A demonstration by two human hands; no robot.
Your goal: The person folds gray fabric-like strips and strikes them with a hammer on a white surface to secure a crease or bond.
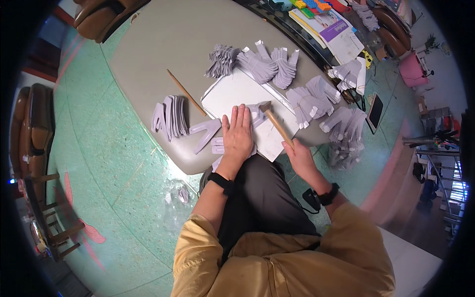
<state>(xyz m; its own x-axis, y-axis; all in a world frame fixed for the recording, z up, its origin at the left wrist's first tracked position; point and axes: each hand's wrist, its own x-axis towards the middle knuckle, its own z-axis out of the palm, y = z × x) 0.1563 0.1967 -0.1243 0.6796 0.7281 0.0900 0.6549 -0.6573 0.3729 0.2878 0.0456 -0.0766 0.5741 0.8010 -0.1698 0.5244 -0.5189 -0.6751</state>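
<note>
My left hand lies flat with fingers stretched out, pressing on lavender V-shaped pieces at the near edge of a white board. In my right hand is the wooden handle of a hammer; its head rests on or just above a lavender piece beside my left fingertips. Left of my left hand, a loose V-shaped piece lies on the grey tabletop. More slotted lavender pieces show partly under my left hand, over my lap.
A stack of lavender pieces and a thin wooden stick lie left of the board. Tied bundles sit behind it, with more bundles at right. Papers and a phone are farther right. A plastic bag lies on the floor.
</note>
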